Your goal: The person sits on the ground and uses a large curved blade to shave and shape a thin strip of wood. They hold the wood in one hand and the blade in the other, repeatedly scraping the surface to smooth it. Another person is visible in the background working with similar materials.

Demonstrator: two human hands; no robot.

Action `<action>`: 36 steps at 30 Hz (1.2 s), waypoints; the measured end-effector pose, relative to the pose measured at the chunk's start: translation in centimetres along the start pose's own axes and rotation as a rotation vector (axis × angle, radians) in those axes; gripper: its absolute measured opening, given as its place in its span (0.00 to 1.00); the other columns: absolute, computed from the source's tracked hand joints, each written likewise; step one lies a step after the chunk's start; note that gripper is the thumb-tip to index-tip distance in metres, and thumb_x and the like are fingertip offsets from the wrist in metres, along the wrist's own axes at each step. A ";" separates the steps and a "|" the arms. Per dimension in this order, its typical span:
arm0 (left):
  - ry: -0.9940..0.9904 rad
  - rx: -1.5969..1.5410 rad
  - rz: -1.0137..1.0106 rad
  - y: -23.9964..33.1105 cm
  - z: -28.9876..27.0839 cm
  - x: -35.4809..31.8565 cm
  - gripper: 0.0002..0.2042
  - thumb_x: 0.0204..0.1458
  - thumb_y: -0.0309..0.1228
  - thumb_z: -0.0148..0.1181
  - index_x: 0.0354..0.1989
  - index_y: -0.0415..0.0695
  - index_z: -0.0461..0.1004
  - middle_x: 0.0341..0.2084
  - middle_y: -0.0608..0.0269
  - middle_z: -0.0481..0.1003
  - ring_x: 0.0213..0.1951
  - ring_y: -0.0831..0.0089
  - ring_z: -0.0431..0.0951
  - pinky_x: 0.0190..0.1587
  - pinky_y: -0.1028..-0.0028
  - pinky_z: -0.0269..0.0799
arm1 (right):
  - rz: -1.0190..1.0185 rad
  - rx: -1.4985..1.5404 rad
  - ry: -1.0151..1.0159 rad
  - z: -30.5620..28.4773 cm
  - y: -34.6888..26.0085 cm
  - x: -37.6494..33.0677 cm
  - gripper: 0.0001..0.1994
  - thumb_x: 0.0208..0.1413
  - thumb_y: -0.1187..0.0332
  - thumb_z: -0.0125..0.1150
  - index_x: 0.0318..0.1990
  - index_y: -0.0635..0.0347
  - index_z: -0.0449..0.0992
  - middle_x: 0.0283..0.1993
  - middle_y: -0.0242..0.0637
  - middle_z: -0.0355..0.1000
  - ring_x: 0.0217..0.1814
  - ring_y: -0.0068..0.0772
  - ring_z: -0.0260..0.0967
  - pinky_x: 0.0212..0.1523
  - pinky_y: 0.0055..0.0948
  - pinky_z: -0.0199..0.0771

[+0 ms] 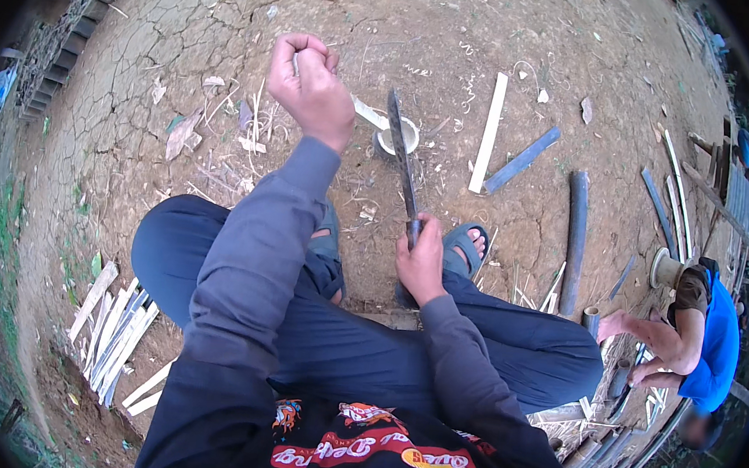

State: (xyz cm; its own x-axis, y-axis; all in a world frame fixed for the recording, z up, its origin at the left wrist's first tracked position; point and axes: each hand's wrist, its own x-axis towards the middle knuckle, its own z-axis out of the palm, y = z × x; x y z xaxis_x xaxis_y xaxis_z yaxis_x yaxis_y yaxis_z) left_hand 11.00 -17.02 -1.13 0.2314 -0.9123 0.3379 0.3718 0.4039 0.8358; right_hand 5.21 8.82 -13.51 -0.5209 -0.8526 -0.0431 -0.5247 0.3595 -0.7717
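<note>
My right hand (423, 260) is wrapped round the handle of a machete (407, 175), whose long dark blade points away from me. My left hand (311, 93) is raised farther out to the left, its fingers curled closed; whatever they hold, if anything, is hidden. Behind the blade is a short round bamboo section (407, 136) with a pale rim. A pale strip (370, 114) runs from behind my left wrist to that section; I cannot tell whether the hand touches it.
Split bamboo pieces, one pale (489, 133) and one dark (523, 160), lie ahead right, near a bamboo pole (574, 241). Bundled strips (116, 337) lie at my left. Shavings litter the cracked earth. A person in a blue shirt (717, 336) sits at the right among more bamboo.
</note>
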 end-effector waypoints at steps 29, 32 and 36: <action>0.039 0.009 0.002 0.0 -1.0 -0.5 0.06 0.49 0.18 0.38 0.27 0.40 0.63 0.15 0.66 0.61 0.18 0.81 0.58 0.20 0.79 0.51 | -0.048 0.168 0.313 4.0 -0.6 0.9 0.16 0.61 0.64 0.55 0.50 0.67 0.67 0.30 0.55 0.75 0.33 0.59 0.75 0.32 0.51 0.73; 0.012 0.061 0.032 0.0 -1.1 -0.5 0.06 0.49 0.17 0.38 0.26 0.40 0.63 0.15 0.66 0.61 0.18 0.81 0.58 0.20 0.78 0.51 | 0.166 -0.285 -0.078 5.1 3.2 0.7 0.16 0.62 0.63 0.54 0.49 0.69 0.67 0.29 0.56 0.75 0.32 0.60 0.75 0.32 0.51 0.73; 0.029 0.021 -0.018 0.2 -1.4 -0.9 0.06 0.49 0.17 0.38 0.26 0.40 0.63 0.16 0.66 0.61 0.18 0.80 0.58 0.21 0.78 0.52 | 0.184 -0.136 0.007 4.8 2.1 0.8 0.16 0.63 0.61 0.53 0.47 0.68 0.68 0.26 0.56 0.74 0.28 0.59 0.74 0.30 0.52 0.70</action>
State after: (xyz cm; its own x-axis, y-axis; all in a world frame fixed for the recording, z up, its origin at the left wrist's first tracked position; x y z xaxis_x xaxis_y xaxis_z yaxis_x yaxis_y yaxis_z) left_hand 12.12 -16.00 -1.82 0.2512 -0.9170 0.3098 0.3575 0.3853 0.8507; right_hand 6.94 7.05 -18.24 -0.6208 -0.7653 -0.1702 -0.5061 0.5570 -0.6585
